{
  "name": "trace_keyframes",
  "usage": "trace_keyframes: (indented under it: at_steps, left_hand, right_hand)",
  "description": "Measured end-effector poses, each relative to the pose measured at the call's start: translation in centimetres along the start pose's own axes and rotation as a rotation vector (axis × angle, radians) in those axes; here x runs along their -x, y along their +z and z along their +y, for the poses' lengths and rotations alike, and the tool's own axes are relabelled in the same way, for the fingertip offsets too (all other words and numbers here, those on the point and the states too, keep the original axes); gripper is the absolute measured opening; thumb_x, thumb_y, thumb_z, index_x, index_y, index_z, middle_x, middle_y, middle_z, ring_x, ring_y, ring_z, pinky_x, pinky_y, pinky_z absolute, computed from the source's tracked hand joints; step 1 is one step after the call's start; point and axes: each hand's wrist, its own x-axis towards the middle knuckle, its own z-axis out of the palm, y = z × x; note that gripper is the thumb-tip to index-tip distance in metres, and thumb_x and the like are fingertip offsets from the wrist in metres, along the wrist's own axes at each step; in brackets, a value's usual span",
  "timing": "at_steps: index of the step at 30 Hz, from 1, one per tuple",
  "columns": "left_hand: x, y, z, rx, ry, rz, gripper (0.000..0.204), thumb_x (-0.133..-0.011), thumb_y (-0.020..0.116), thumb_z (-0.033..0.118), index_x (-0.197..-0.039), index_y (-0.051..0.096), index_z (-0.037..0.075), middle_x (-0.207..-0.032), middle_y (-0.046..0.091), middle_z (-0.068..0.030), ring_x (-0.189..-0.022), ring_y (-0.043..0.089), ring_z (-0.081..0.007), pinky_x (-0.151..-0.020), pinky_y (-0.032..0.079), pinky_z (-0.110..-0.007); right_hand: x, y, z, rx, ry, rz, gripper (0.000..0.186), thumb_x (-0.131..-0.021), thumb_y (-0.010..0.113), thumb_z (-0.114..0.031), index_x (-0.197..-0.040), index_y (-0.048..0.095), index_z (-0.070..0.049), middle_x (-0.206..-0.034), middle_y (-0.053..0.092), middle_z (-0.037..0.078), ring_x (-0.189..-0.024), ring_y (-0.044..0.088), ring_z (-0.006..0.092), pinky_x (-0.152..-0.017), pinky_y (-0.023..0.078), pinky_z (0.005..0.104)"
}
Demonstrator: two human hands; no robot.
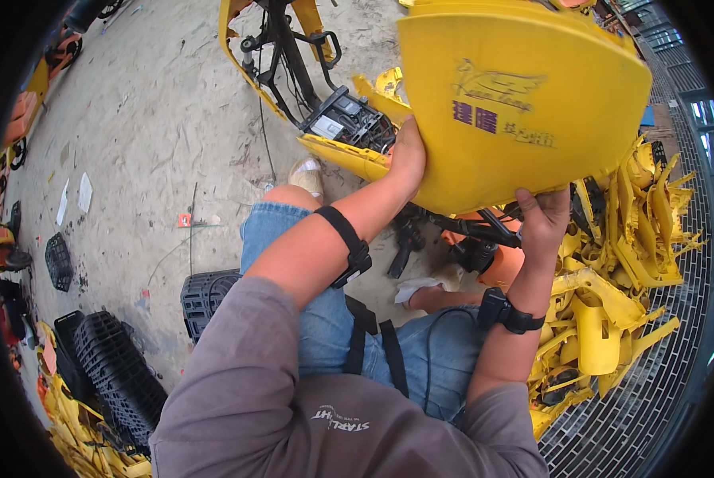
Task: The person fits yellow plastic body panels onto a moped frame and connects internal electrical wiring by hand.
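A large yellow scooter body panel (pixel 524 119) with faded printing is raised in front of me, covering much of the upper right. My right hand (pixel 543 219) grips its lower edge, thumb on the near face and the other fingers partly behind. At the panel's left edge, my left hand (pixel 408 151) holds on with its fingers hidden behind it. Just left of that hand is a stripped scooter frame (pixel 285 56), its black electrical unit (pixel 347 119) exposed between yellow side covers (pixel 345 157).
Yellow plastic parts are heaped (pixel 600 319) on the right, over tiled paving. Black plastic baskets (pixel 114 370) lie at lower left, beside more yellow pieces (pixel 82 438). A black power tool (pixel 405 245) rests on the floor between my feet. Paper scraps (pixel 85 193) lie on the concrete.
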Motion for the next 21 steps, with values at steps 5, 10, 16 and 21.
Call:
trace_keyframes:
  at_steps: [5, 10, 16, 21]
  left_hand:
    - [-2.6, -0.5, -0.3, 0.022, 0.106, -0.008, 0.073, -0.106, 0.027, 0.059, -0.144, 0.048, 0.0, -0.142, 0.055, -0.0159, -0.13, 0.052, -0.0263, -0.11, 0.038, -0.035]
    - [-2.1, -0.4, 2.2, 0.351, 0.056, 0.033, 0.057, -0.109, 0.025, 0.048, -0.139, 0.043, 0.002, -0.133, 0.056, -0.0159, -0.119, 0.056, -0.0245, -0.105, 0.042, -0.037]
    - [-4.1, -1.2, 1.1, 0.115, 0.186, 0.133, 0.061, -0.108, 0.03, 0.049, -0.141, 0.043, 0.0, -0.138, 0.051, -0.0165, -0.126, 0.05, -0.0247, -0.109, 0.037, -0.037]
    - [-2.2, 0.1, 1.9, 0.044, 0.174, 0.129, 0.065, -0.107, 0.03, 0.051, -0.145, 0.041, -0.001, -0.143, 0.046, -0.0219, -0.13, 0.047, -0.0296, -0.111, 0.035, -0.038]
  right_hand:
    - [2.6, -1.2, 3.0, -0.07, 0.066, -0.068, 0.042, -0.094, 0.064, 0.008, -0.133, 0.052, -0.002, -0.127, 0.064, 0.008, -0.116, 0.062, 0.0182, -0.099, 0.049, 0.0322]
    - [4.3, 0.2, 4.5, 0.008, 0.155, 0.052, 0.037, -0.095, 0.061, 0.009, -0.129, 0.051, 0.0, -0.122, 0.065, 0.009, -0.111, 0.063, 0.0178, -0.098, 0.049, 0.031]
    - [4.8, 1.8, 3.7, 0.073, 0.243, 0.103, 0.036, -0.098, 0.062, 0.002, -0.131, 0.05, 0.0, -0.123, 0.063, 0.009, -0.113, 0.062, 0.0188, -0.099, 0.048, 0.0316]
    - [5.0, 3.5, 2.8, 0.076, 0.15, 0.359, 0.036, -0.101, 0.062, -0.01, -0.134, 0.051, 0.001, -0.124, 0.063, 0.01, -0.116, 0.058, 0.019, -0.103, 0.044, 0.033]
